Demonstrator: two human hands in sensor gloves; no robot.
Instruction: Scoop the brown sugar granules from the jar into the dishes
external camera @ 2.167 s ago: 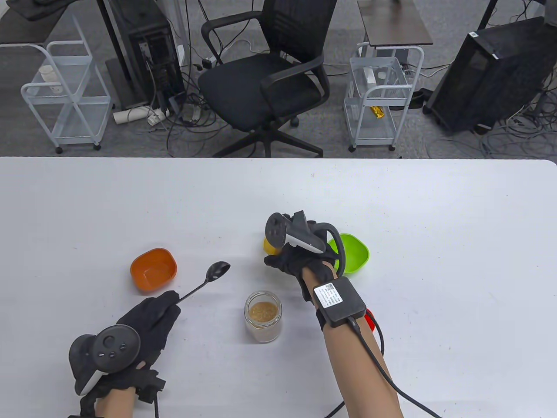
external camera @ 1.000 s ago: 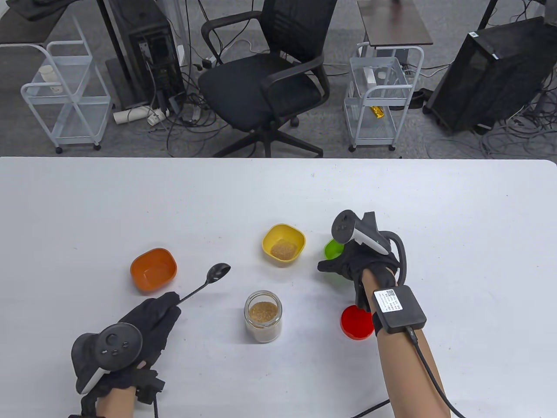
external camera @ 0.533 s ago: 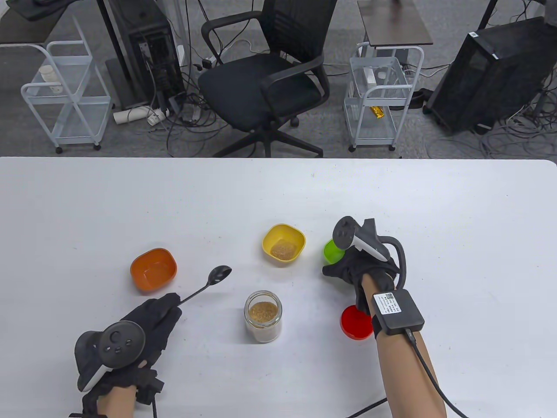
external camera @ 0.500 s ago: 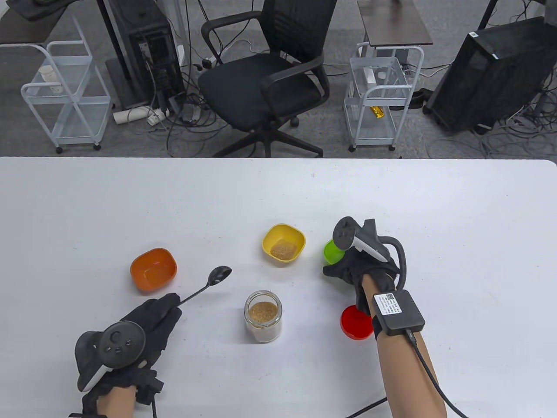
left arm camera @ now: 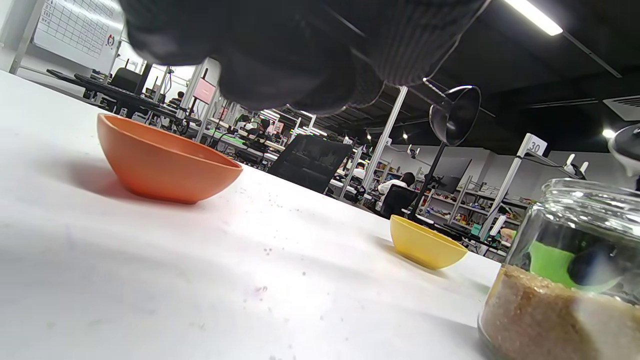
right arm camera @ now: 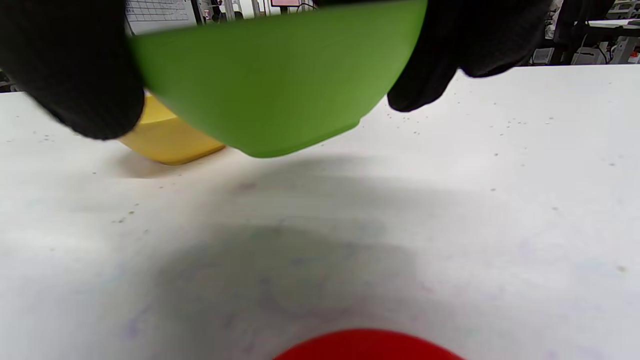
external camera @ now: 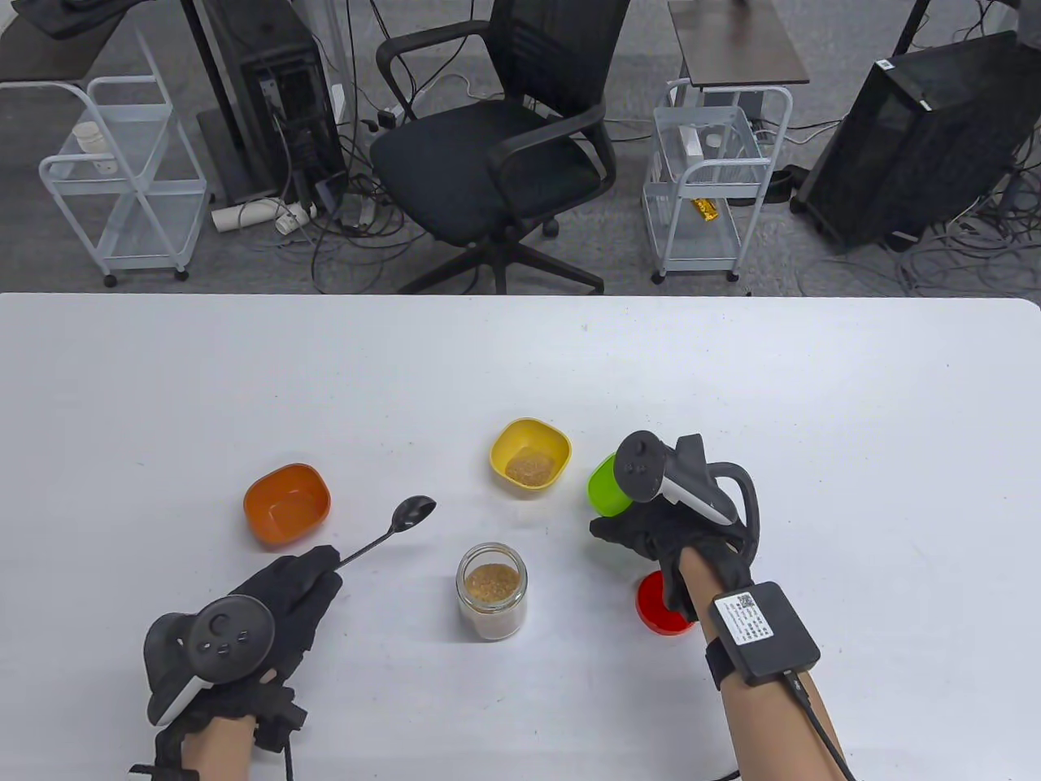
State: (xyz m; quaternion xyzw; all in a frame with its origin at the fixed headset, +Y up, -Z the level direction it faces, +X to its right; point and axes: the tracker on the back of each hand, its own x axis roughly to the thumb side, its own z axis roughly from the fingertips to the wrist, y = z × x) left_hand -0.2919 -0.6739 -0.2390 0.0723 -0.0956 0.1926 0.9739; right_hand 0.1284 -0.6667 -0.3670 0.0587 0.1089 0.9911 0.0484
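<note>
A glass jar (external camera: 491, 591) of brown sugar granules stands open at the front centre; it also shows in the left wrist view (left arm camera: 560, 280). My left hand (external camera: 286, 587) grips the handle of a black spoon (external camera: 392, 523), its empty bowl raised toward the jar. A yellow dish (external camera: 529, 456) holds some sugar. An orange dish (external camera: 286, 503) stands at the left. My right hand (external camera: 663, 529) grips a green dish (external camera: 606, 486) and holds it lifted and tilted above the table, as the right wrist view (right arm camera: 280, 85) shows.
A red lid (external camera: 660, 608) lies on the table under my right wrist; it also shows in the right wrist view (right arm camera: 367, 346). The white table (external camera: 732, 382) stretches wide behind the dishes. A chair and carts stand beyond its far edge.
My right hand left the yellow dish, moved right to the green dish, took hold of it, and now has drawn it nearer and left, lifted. The left hand with the spoon barely shifted.
</note>
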